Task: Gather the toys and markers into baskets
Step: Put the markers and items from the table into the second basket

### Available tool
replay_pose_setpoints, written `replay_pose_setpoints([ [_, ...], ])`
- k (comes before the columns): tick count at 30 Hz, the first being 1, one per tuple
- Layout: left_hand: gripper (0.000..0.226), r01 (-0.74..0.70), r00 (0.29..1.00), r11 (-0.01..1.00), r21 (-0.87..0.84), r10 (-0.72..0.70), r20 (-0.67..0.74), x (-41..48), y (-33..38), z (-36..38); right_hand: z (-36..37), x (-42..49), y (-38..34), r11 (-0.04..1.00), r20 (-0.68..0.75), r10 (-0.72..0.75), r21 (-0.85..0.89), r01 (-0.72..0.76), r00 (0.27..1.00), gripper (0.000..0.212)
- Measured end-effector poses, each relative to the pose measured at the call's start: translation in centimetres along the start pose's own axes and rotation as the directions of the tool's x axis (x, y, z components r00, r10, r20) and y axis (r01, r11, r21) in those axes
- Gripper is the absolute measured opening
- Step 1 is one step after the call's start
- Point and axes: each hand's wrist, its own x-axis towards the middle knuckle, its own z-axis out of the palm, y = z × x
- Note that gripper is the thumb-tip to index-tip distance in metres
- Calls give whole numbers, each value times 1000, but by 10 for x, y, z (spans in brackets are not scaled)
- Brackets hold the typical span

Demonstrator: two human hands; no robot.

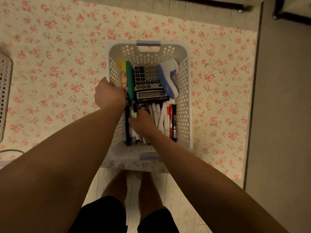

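Note:
A white perforated basket (pixel 184 98) stands on the floral cloth in front of me. Inside lie a calculator (pixel 148 83), a white and blue device (pixel 168 78), a green flat object (pixel 130 81) and several markers (pixel 161 118), white, red and black. My left hand (pixel 109 95) grips the basket's left wall at the rim. My right hand (pixel 143 121) is down inside the basket among the markers, fingers closed around a white marker with a dark cap (pixel 134 111).
A floral cloth (pixel 58 73) covers the table. Another perforated basket (pixel 4 91) shows at the left edge. Black furniture legs (pixel 242 9) stand at the top right. My legs and the pale floor are below the table edge.

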Motion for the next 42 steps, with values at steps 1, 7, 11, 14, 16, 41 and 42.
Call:
replay_pose_setpoints([
  [1,20,3,1000,1000,4,-3,-4,0,0,0,1,-2,1,1000,-7,-12,-14,12,1000,17],
  [7,20,10,1000,1000,-7,-10,22,2,0,0,-22,-21,-19,984,-139,-170,-77,161,976,21],
  [11,30,4,997,999,-52,0,82,-1,1,-10,-72,-48,-49,916,-507,-394,-151,371,767,17],
  [14,38,6,979,997,-71,8,203,0,1,-21,-110,-58,-45,885,-653,-461,-287,366,602,14],
  [16,49,-28,950,994,-109,60,306,-1,-4,-31,-126,-59,-32,918,-666,-395,-314,243,633,32],
  [41,31,-45,956,996,-82,67,286,-13,-68,-93,-81,-93,-36,993,-429,-49,-121,-4,902,25],
  [42,30,-48,958,995,-86,70,278,-8,-74,-100,-72,-96,-41,993,-427,-52,-119,1,903,27],
])
